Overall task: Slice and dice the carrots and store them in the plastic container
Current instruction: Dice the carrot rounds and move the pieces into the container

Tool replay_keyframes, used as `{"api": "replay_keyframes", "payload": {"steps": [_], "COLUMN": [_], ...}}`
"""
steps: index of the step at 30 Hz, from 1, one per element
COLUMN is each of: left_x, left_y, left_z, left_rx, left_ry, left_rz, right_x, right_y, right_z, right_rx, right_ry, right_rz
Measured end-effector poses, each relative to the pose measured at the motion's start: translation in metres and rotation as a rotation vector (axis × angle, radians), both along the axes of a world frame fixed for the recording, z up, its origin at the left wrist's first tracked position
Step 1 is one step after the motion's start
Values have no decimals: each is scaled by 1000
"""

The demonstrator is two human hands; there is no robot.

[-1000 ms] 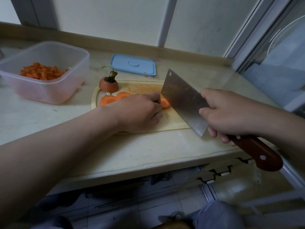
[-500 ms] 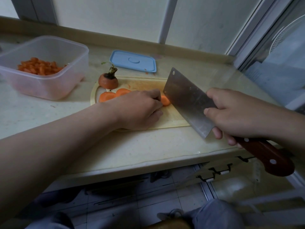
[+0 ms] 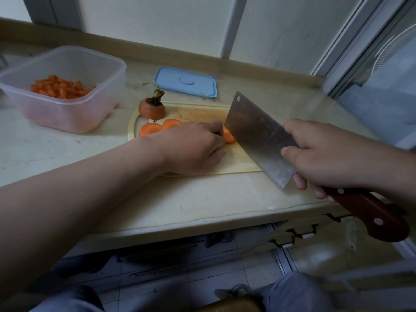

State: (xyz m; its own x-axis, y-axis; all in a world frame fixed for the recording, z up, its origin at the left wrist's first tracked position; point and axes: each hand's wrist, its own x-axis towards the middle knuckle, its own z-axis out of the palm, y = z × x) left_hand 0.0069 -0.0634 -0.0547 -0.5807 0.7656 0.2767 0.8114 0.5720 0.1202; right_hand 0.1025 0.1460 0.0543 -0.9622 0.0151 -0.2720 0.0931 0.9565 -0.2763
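Observation:
On the pale cutting board my left hand lies curled over a carrot piece, holding it down with the fingertips. My right hand grips a cleaver by its red-brown handle, the blade standing on the board right beside the carrot piece. Two carrot slices lie left of my left hand, and a carrot top with its stem sits at the board's far left corner. The clear plastic container at the left holds diced carrot.
A blue lid lies on the counter behind the board. The counter's front edge runs just below my arms, with tiled floor beneath. A window frame and glass rise at the right.
The cleaver has shifted slightly left toward my left hand's fingertips and sits lower against the carrot piece. My left hand stays on the carrot.

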Motion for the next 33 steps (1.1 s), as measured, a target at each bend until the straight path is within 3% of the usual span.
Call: {"api": "replay_keyframes", "payload": {"steps": [33], "left_x": [-2], "left_y": [-1], "left_z": [-3], "left_rx": [24], "left_ry": [13], "left_rz": [-6], "right_x": [-2], "right_y": [1], "right_z": [-1], "right_rx": [-35], "right_ry": [-29], "right_rz": [-34]}}
